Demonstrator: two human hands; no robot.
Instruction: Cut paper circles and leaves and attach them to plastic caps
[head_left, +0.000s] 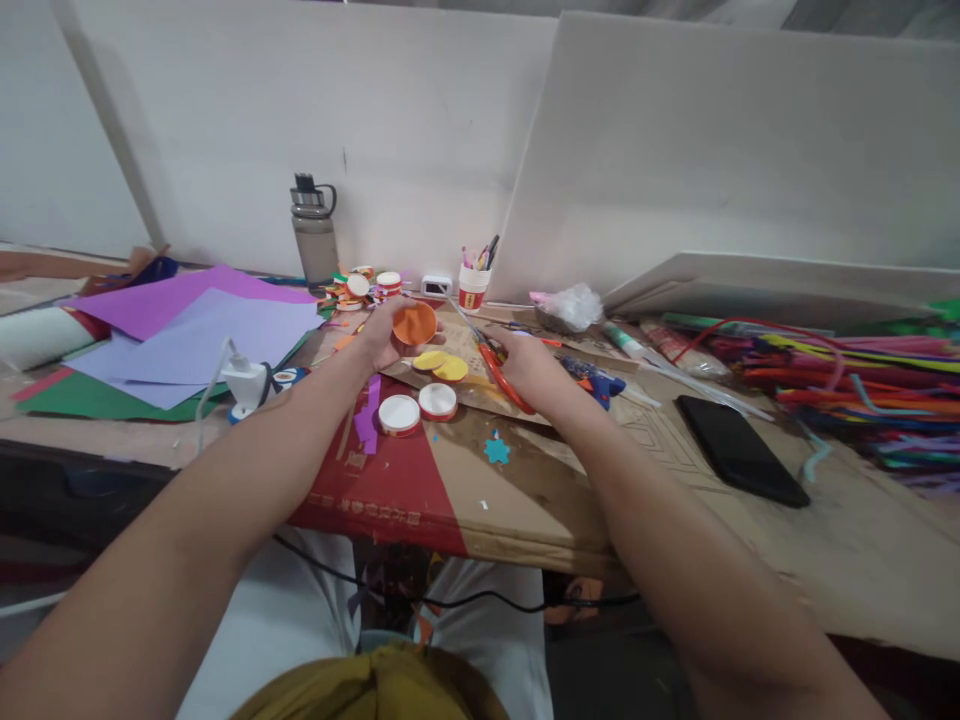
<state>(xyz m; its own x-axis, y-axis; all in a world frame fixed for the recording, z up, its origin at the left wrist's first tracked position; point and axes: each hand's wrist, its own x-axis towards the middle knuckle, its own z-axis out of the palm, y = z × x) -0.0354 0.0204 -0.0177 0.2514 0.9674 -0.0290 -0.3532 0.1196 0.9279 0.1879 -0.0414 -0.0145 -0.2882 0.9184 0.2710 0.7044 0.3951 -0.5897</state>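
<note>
An orange round paper piece is held up in my left hand, my fingers closed around its edge. My right hand grips a pair of scissors with orange-red handles, blades pointing away and to the left. Below my hands lie yellow paper discs. Nearer me sit two shallow round boxes with white tops and red sides, one a white-topped box and the other its neighbour. A blue paper star shape and purple paper scraps lie close by.
Coloured paper sheets and a plug are at left. A bottle and a pen cup stand at the back. At right are a black phone and bundled pipe cleaners. A glue gun lies beyond my right wrist.
</note>
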